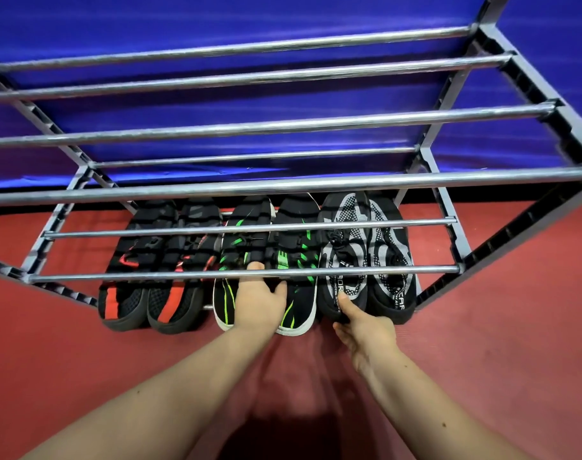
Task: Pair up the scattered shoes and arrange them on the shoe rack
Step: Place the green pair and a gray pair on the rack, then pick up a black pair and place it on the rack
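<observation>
Three pairs of shoes stand side by side on the bottom tier of the metal shoe rack (283, 185), toes toward me. On the left is a black-and-red pair (150, 303). The middle pair is black with green stripes (299, 310). On the right is a black-and-grey patterned pair (392, 293). My left hand (259, 303) lies over the gap between the two green-striped shoes, one finger reaching under a rack bar and the thumb on the right-hand shoe. My right hand (362, 330) pinches the toe of the left grey-patterned shoe (336, 280), thumb on top.
The rack's upper tiers are bare steel bars (249, 124) crossing over the shoes, with grey plastic side frames (449, 227). Red matting (498, 327) covers the floor. A blue padded wall (216, 14) stands behind the rack.
</observation>
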A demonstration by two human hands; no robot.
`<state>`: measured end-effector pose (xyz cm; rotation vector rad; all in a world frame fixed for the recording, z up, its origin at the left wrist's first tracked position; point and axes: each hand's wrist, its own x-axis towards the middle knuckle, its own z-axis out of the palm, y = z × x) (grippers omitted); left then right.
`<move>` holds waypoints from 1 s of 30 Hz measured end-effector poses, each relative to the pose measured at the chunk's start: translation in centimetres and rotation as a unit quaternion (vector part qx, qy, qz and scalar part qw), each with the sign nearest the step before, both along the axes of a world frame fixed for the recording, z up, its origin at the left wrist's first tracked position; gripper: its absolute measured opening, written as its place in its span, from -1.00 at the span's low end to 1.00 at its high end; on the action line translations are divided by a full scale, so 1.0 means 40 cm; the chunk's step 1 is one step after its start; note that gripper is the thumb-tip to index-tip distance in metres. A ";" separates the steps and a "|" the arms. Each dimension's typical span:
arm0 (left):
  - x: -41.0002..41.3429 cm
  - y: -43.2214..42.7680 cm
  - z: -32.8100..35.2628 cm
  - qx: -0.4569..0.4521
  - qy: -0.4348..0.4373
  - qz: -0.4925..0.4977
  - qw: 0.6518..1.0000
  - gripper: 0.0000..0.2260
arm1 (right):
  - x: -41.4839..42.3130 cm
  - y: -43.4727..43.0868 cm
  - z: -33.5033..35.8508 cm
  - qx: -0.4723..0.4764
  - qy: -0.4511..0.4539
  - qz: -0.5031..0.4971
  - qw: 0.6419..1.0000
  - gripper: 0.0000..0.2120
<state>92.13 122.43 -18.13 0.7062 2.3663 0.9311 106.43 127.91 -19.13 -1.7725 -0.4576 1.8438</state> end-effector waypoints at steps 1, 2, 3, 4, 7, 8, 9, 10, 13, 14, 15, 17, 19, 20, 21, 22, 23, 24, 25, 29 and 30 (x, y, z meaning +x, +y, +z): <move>0.001 -0.001 0.006 -0.018 0.024 0.006 1.000 -0.67 | 0.000 0.001 0.001 0.002 0.006 -0.008 1.000 -0.61; 0.001 -0.003 0.014 -0.053 0.058 0.014 0.997 -0.59 | 0.001 0.002 0.001 0.005 0.013 -0.020 1.000 -0.63; 0.002 -0.006 0.023 -0.102 0.090 0.019 0.991 -0.56 | 0.001 0.002 0.002 0.008 0.020 -0.032 0.999 -0.66; 0.006 -0.010 0.033 -0.150 0.104 0.014 0.983 -0.55 | 0.002 0.000 0.002 0.012 0.027 -0.042 0.999 -0.69; 0.025 -0.020 0.053 -0.239 0.034 -0.007 0.970 -0.52 | 0.010 -0.016 0.003 0.022 0.072 -0.071 0.995 -0.71; 0.031 -0.023 0.054 -0.253 0.010 -0.017 0.967 -0.52 | 0.014 -0.021 0.003 0.021 0.083 -0.077 0.993 -0.70; 0.032 -0.023 0.050 -0.262 -0.009 -0.023 0.965 -0.52 | 0.018 -0.024 0.002 0.023 0.091 -0.077 0.993 -0.70; 0.031 -0.022 0.048 -0.263 -0.024 -0.026 0.964 -0.54 | 0.020 -0.027 0.004 0.023 0.098 -0.075 0.992 -0.71; 0.016 -0.022 0.052 -0.218 -0.091 -0.009 0.972 -0.60 | 0.024 -0.033 0.010 0.024 0.113 -0.067 0.991 -0.71; 0.012 -0.024 0.052 -0.191 -0.121 0.008 0.974 -0.60 | 0.025 -0.034 0.013 0.025 0.117 -0.061 0.991 -0.73; 0.010 -0.028 0.053 -0.167 -0.147 0.023 0.975 -0.59 | 0.027 -0.035 0.017 0.029 0.122 -0.052 0.991 -0.77; 0.015 -0.045 0.053 -0.124 -0.183 0.042 0.974 -0.62 | 0.037 -0.042 0.032 0.036 0.124 -0.020 0.991 -0.86; 0.025 -0.071 0.058 -0.082 -0.227 0.056 0.969 -0.72 | 0.052 -0.060 0.058 0.037 0.097 0.032 0.994 -0.88; 0.031 -0.084 0.067 -0.063 -0.248 0.065 0.964 -0.78 | 0.061 -0.069 0.077 0.039 0.072 0.068 0.994 -0.90; 0.044 -0.107 0.085 -0.054 -0.267 0.073 0.959 -0.81 | 0.073 -0.088 0.104 0.040 0.044 0.104 0.993 -0.91; 0.062 -0.130 0.111 -0.049 -0.280 0.078 0.956 -0.84 | 0.088 -0.108 0.132 0.042 0.016 0.139 0.989 -0.91; 0.081 -0.149 0.137 -0.048 -0.290 0.077 0.953 -0.86 | 0.101 -0.125 0.161 0.046 -0.007 0.170 0.984 -0.90; 0.100 -0.178 0.173 -0.052 -0.305 0.081 0.947 -0.88 | 0.114 -0.148 0.200 0.045 -0.033 0.201 0.978 -0.90; 0.114 -0.207 0.206 -0.060 -0.317 0.086 0.942 -0.89 | 0.122 -0.169 0.244 0.047 -0.053 0.228 0.971 -0.91; 0.159 -0.327 0.341 -0.091 -0.337 0.089 0.933 -0.84 | 0.169 -0.251 0.411 0.048 -0.078 0.295 0.951 -0.89; 0.165 -0.356 0.389 -0.096 -0.342 0.095 0.930 -0.80 | 0.183 -0.273 0.461 0.040 -0.091 0.304 0.947 -0.89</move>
